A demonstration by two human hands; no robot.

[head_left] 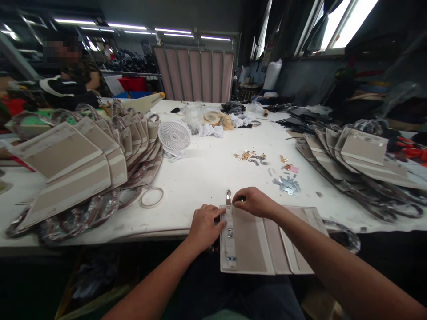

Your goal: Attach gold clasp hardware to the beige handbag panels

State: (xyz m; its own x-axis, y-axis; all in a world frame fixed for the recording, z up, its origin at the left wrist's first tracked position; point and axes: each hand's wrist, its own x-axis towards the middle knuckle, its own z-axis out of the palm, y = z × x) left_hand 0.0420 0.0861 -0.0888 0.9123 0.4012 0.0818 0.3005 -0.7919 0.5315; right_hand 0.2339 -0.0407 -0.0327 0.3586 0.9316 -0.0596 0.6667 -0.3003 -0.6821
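A flat beige panel (pixel 251 249) lies at the table's front edge, partly over it, with small metal fittings (pixel 230 232) along its left strip. My left hand (pixel 205 226) rests at the panel's upper left edge, its thumb and forefinger apart on the strip. At the panel's top edge my right hand (pixel 251 201) is closed in a pinch, beside a small metal clasp (pixel 228 195) that sticks out above the panel. Whatever is between the right fingertips is too small to make out.
Stacked beige pieces (pixel 76 155) stand left, others (pixel 363 146) right. A white fan (pixel 174 137), tape roll (pixel 151 197), gold parts (pixel 247 155) and silver plates (pixel 288 185) lie on the white table (pixel 187 178). A person (pixel 76 66) is at the far left.
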